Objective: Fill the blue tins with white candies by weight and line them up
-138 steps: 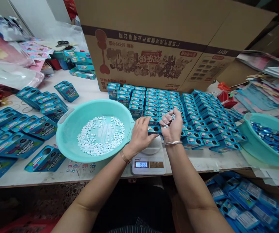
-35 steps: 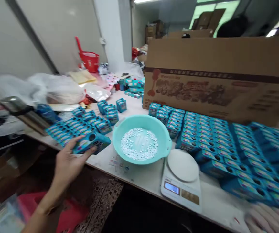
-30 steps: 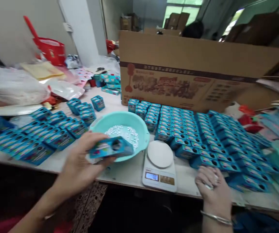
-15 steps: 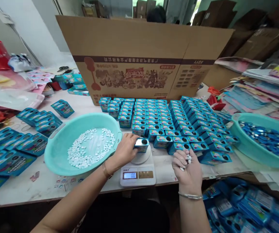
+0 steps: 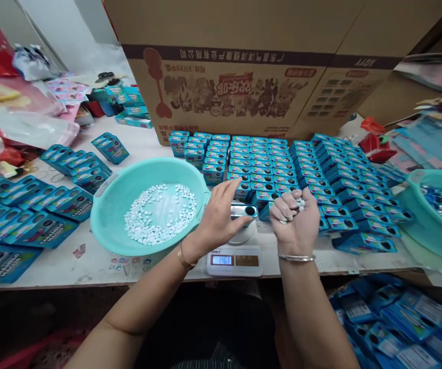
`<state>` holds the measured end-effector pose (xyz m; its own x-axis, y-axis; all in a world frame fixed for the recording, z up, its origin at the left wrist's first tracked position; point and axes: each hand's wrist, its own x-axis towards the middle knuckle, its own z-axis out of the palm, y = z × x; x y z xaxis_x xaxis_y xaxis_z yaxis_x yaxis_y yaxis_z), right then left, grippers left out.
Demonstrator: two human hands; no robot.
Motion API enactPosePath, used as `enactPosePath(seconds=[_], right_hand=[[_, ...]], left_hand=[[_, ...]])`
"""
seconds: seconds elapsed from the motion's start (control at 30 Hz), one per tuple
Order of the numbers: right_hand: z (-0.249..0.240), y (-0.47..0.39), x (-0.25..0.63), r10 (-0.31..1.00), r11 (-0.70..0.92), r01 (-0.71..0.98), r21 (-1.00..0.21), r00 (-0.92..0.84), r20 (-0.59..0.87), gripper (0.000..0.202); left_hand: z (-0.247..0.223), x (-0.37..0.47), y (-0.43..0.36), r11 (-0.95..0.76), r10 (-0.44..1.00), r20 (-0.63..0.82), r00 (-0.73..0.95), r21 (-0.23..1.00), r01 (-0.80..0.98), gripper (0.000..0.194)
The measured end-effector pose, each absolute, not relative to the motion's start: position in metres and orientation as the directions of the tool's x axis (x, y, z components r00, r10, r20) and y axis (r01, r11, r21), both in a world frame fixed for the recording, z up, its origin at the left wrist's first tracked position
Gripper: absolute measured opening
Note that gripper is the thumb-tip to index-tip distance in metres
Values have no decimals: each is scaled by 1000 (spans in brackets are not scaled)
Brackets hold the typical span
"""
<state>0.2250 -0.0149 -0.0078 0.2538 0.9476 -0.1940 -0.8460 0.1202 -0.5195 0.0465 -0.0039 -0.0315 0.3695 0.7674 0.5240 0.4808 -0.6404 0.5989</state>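
You have one blue box on the scale, between parted thumb and fingers of your left hand, your right hand closed upon white pellets, while far-side rows of boxes seem done and left-side boxes perhaps remain.

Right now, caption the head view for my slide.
Left hand spread around a box on the scale, right hand clutching white pellets.

We count two turquoise basins, one scale bearing one box, one large carton, one left hand, one right hand and two bracelets. Blue boxes run to dozens; the pale pellets we cannot number.
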Motion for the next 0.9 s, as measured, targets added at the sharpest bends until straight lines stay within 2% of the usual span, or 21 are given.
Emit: enactPosePath(seconds=[0.13,0.3,0.4,0.63,0.9], right_hand=[[-3,1,208,932,145,-759,-634,320,-169,37],[-4,9,196,914,167,-686,-708,378,-151,43],[-9,11,190,901,200,-633,-748,418,-113,45],[-21,13,183,867,264,-463,-846,499,-3,41],[-21,7,181,885,236,-464,-854,466,-9,41]], left_hand=[[-40,57,-3,-632,774,520,360,616,469,74],[-49,63,0,-605,796,465,387,631,485,77],[-56,67,5,-558,829,400,392,650,516,67],[-64,76,11,-511,852,323,412,680,525,30],[-61,77,8,-490,865,304,398,680,546,30]])
